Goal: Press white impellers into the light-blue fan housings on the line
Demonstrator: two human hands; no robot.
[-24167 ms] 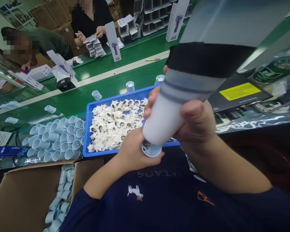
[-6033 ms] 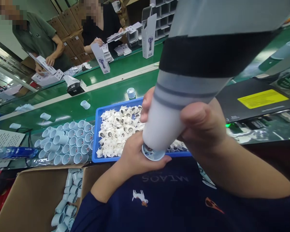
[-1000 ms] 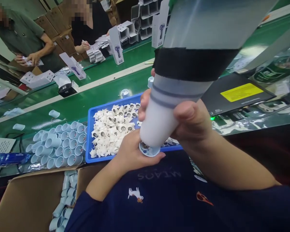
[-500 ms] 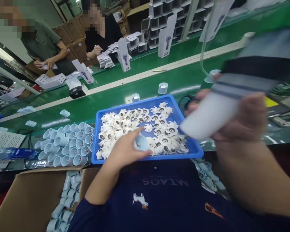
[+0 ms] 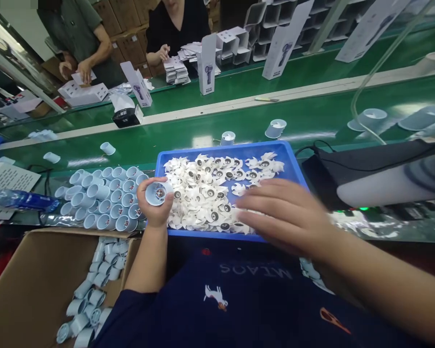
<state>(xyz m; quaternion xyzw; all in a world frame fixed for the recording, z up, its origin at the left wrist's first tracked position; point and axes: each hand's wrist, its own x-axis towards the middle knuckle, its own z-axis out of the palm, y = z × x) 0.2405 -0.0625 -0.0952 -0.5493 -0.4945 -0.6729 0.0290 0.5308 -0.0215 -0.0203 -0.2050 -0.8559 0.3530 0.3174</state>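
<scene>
Steadily, I'm keeping a pale blue plastic cup point(image 5: 155, 193) open end up in my left hand point(image 5: 154, 209) at the left edge of the blue plastic tray point(image 5: 232, 146), while my open right hand point(image 5: 282, 213) is hovering over the white plastic parts point(image 5: 203, 203).

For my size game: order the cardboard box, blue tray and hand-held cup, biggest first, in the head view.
Cardboard box and blue tray: about equal, can't rank.
Smallest: pale blue cup in the left hand.

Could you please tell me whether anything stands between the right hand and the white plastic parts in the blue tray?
Nothing visible does: the right hand lies directly over the white plastic parts, inside the rim of the blue tray.
</scene>
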